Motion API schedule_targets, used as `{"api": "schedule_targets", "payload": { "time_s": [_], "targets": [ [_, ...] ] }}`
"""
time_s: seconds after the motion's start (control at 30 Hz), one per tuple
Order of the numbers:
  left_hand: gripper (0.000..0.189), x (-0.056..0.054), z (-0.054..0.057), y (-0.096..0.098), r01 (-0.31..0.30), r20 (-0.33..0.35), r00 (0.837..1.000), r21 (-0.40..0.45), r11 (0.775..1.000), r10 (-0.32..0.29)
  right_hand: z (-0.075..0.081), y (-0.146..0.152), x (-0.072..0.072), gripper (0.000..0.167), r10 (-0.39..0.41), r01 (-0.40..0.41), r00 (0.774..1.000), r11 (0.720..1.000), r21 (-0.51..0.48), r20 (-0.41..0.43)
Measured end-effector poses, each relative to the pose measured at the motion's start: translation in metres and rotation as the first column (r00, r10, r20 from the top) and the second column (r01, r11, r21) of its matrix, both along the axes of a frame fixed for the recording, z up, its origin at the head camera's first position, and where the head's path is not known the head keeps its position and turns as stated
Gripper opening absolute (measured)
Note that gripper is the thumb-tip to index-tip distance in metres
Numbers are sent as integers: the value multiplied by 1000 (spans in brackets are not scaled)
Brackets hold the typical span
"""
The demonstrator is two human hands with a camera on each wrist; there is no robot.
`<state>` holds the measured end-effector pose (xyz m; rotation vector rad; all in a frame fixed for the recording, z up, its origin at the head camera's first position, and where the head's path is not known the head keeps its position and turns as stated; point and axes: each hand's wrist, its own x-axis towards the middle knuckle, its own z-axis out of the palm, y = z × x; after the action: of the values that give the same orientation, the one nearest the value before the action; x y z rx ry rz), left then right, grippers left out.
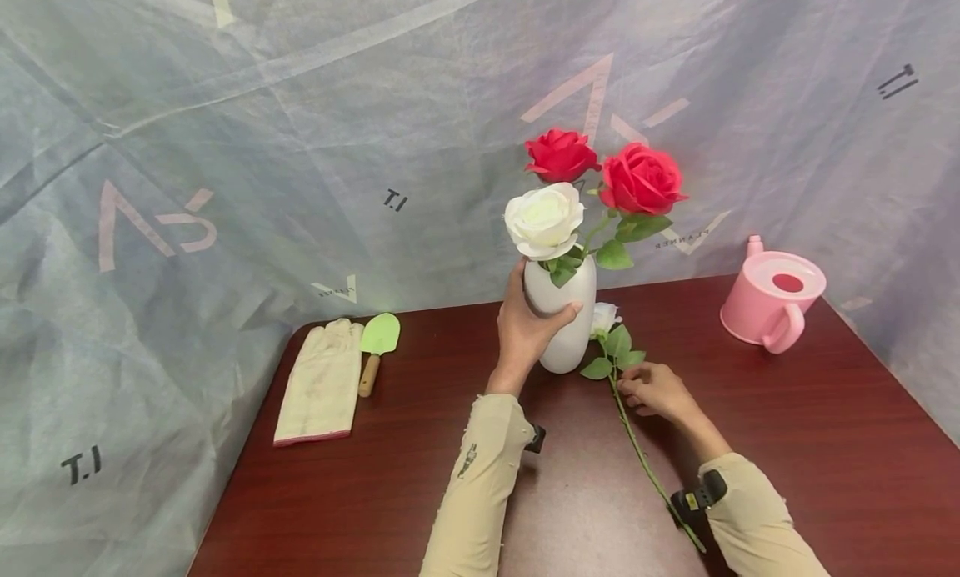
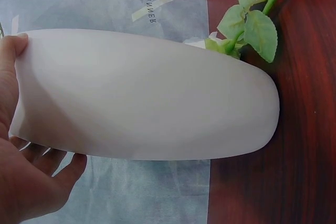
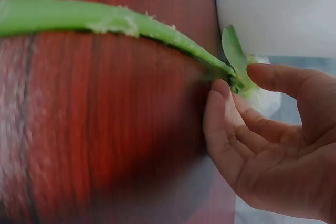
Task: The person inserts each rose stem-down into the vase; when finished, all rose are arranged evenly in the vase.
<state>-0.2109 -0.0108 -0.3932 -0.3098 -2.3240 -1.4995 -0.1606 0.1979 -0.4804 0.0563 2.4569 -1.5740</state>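
A white vase (image 1: 562, 327) stands on the table, holding two red roses (image 1: 641, 178) and a white rose (image 1: 543, 220). My left hand (image 1: 528, 331) grips the vase near its top, the thumb across the front; in the left wrist view, its fingers (image 2: 73, 174) curl along the other side. To the right of the vase is another white rose (image 1: 604, 318), its leafy stem slanting toward the table's near side. My right hand (image 1: 656, 391) pinches this stem (image 3: 173, 38) near the leaves. The vase partly hides the bloom in the left wrist view.
A pink watering can (image 1: 768, 302) stands at the right rear of the dark red table (image 1: 390, 494). On the left lie cream gloves (image 1: 321, 385) and a small green trowel (image 1: 378, 339) with a wooden handle. A grey sheet (image 1: 337, 143) hangs behind.
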Motion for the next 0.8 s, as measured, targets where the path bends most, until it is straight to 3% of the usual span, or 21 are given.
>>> {"api": "schedule_targets", "payload": {
  "time_s": [0.23,0.37,0.47,0.63,0.8],
  "targets": [
    [90,-1,-1,0,-7,-1,1000,-11,1000,7,-2,-9,-3,21,-17,30,997,980,195,-71],
    [90,-1,-1,0,-1,2,1000,-14,1000,1,-4,-10,-3,18,-22,44,995,971,235,-95],
    [90,-1,-1,1,-1,1,1000,-16,1000,1,-4,-8,-3,18,-17,33,997,979,199,-82],
    [90,-1,-1,1,-4,-5,1000,-12,1000,4,-3,-2,-2,19,-12,14,1000,999,50,-28],
    [90,-2,-1,0,-2,-7,1000,-15,1000,2,-3,7,-1,24,-8,10,1000,997,-82,24]
  ]
}}
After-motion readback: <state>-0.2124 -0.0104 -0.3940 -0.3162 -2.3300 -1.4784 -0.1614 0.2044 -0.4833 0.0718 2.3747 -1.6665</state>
